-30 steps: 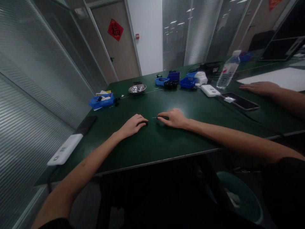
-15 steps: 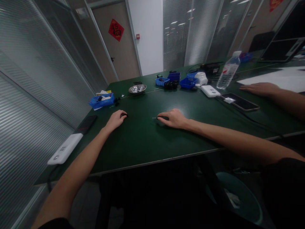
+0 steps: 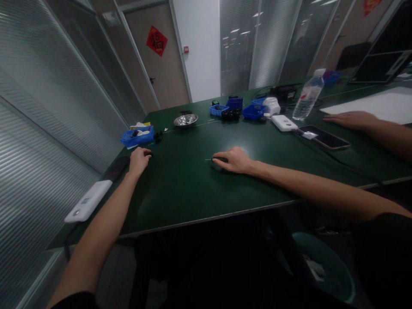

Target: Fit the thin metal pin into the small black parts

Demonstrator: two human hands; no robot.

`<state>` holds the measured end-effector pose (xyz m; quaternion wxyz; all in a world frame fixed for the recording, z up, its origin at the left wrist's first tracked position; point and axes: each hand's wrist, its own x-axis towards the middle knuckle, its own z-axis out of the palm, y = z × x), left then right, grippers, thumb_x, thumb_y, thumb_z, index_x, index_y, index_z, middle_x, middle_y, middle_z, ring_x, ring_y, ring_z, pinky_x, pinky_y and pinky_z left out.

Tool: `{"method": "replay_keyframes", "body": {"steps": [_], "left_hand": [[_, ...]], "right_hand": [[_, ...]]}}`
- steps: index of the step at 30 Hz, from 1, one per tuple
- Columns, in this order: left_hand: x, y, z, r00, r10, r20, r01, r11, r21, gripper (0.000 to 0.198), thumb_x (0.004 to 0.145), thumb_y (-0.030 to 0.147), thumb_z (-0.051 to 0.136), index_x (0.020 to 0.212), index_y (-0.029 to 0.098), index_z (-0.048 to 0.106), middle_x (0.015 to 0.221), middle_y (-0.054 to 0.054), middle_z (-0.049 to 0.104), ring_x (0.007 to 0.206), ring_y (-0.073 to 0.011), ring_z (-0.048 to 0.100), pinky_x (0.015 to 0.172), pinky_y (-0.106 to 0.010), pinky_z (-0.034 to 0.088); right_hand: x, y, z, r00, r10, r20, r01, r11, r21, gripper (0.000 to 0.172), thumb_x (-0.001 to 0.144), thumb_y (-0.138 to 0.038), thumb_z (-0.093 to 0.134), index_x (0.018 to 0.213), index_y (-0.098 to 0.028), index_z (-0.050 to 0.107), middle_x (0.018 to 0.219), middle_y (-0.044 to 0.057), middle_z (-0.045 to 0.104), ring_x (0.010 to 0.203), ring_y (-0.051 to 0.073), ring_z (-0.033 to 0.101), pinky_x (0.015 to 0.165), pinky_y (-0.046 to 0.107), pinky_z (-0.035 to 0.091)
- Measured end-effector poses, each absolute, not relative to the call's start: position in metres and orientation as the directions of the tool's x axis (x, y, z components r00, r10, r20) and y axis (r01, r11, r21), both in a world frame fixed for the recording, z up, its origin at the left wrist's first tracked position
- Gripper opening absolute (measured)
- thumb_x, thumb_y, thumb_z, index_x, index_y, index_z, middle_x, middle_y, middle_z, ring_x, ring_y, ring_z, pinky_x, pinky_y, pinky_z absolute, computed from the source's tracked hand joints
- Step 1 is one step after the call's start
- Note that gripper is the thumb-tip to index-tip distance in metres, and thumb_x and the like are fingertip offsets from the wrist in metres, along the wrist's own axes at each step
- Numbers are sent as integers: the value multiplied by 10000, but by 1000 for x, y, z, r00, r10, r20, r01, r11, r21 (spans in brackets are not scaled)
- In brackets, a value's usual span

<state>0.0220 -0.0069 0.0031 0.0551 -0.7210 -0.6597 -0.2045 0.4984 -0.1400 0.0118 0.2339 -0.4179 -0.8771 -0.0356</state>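
My left hand (image 3: 140,160) is over the left part of the green table, its fingers curled round a small black piece (image 3: 148,153) that is mostly hidden. Just beyond it are a blue tray (image 3: 137,136) and several small black parts (image 3: 157,136) on the tabletop. Near the middle of the table, my right hand (image 3: 236,160) rests with its fingers closed on a screwdriver (image 3: 208,159). The thin metal shaft points left, and the dark handle lies under the fingers.
A metal bowl (image 3: 186,121) and blue bins (image 3: 254,112) stand farther back. To the right are a water bottle (image 3: 309,96), a white power bank (image 3: 284,123), a phone (image 3: 325,137) and another person's hand (image 3: 350,120). A white device (image 3: 88,201) lies at the left edge.
My left hand has moved left, away from the table's middle and closer to the blue tray, with the small black piece. My right hand and the screwdriver have stayed put.
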Motion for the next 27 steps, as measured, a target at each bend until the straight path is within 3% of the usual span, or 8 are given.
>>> {"method": "replay_keyframes", "body": {"steps": [10,27], "left_hand": [[14,-4,1,-30,936,351,965,-64,254,295,911,242,707,1182,170,798,1096,-121,777,1050,-300,713,1005,-398,537],[21,-13,4,-3,930,367,991,-45,123,264,921,268,660,1132,229,812,1227,-111,740,1129,-322,681,1001,-417,534]], "right_hand": [[498,-140,11,-552,696,459,742,661,-110,486,1073,-502,477,1253,-188,800,891,83,822,674,185,706,660,297,429],[499,-139,10,-549,694,466,739,663,-116,470,1072,-502,479,1238,-199,797,885,72,817,667,179,697,666,293,426]]}}
